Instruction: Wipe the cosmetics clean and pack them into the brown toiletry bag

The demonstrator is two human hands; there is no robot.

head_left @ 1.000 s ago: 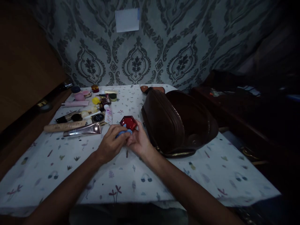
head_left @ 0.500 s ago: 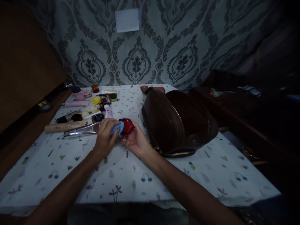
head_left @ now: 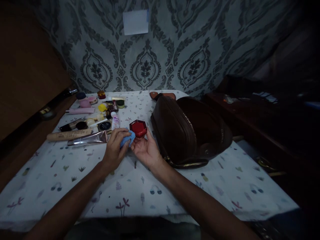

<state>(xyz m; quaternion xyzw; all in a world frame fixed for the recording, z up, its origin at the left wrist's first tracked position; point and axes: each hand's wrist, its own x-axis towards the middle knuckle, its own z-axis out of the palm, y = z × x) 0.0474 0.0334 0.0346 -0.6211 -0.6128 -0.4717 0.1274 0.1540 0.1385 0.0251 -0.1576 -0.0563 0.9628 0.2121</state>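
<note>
Pinched in my left hand [head_left: 116, 144] is a small blue cloth [head_left: 127, 139], bunched and textured. My right hand [head_left: 147, 148], palm up, grips a red hexagonal case [head_left: 138, 128] with a dark rim, tilted so its flat face shows. The cloth is right beside the case's lower left edge; whether they touch I cannot tell. Just left of my hands lie a silver tube [head_left: 87, 138], a round black compact [head_left: 104, 125] and a small white-and-pink tube [head_left: 115, 120]. A brown leather bag [head_left: 175, 133] stands to the right of my right hand.
More cosmetics spread over the left back of the table [head_left: 142, 200]: a beige tube [head_left: 68, 135], a pink tube [head_left: 80, 110], a dark red jar [head_left: 101, 94] and a green-lidded jar [head_left: 120, 104]. Behind the bag lies a brown leather item [head_left: 162, 95]. Patterned wallpaper rises behind.
The red case has turned and moved slightly up and right, so its hexagonal face now shows. The blue cloth has come off its side and shifted slightly right.
</note>
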